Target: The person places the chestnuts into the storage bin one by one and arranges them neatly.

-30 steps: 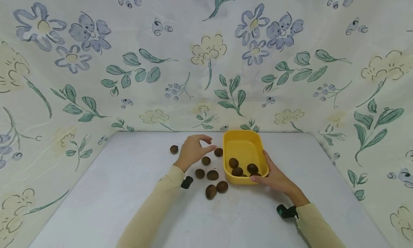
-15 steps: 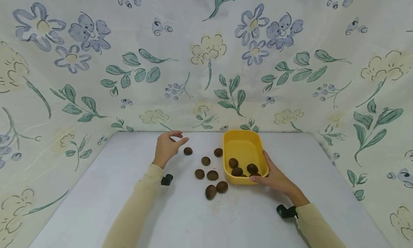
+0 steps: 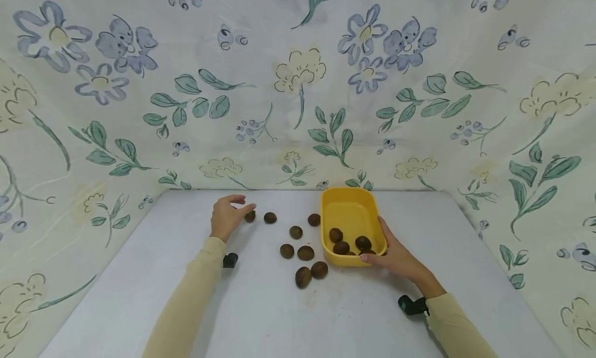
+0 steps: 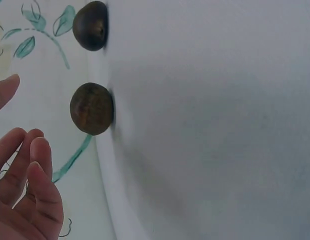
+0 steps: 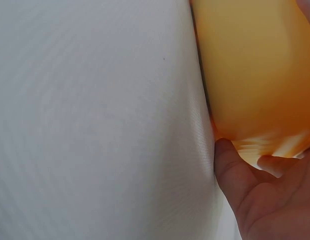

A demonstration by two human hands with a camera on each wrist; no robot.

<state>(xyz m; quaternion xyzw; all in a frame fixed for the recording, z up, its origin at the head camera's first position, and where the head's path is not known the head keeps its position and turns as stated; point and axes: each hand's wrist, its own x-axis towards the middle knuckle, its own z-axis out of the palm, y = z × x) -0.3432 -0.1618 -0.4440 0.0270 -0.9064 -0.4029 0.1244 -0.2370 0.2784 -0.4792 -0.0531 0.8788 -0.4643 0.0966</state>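
Note:
My left hand [image 3: 227, 217] is spread beside a round, dark brown fruit [image 3: 250, 216] at the back left of the table. In the left wrist view, its thumb and fingers [image 4: 42, 192] stand apart with nothing between them. That mottled fruit [image 4: 92, 109] lies just beyond the fingertips, and another brown fruit [image 4: 90, 26] sits past it. My right hand [image 3: 396, 254] grips the near right corner of a yellow plastic tub [image 3: 327, 213], its thumb over the rim. In the right wrist view, fingers [image 5: 235, 170] press under and against the tub's outer wall [image 5: 250, 75].
Several brown fruits, such as this one [image 3: 303, 277], lie loose between the left hand and the tub. Several more fruits [image 3: 341, 248] are gathered at the tub's near end. A floral cloth [image 3: 298, 120] hangs behind the white table [image 3: 288, 327].
My left hand has moved left, from beside the tub to the leftmost fruit, uncovering a second fruit there. The right hand keeps its grip on the tub.

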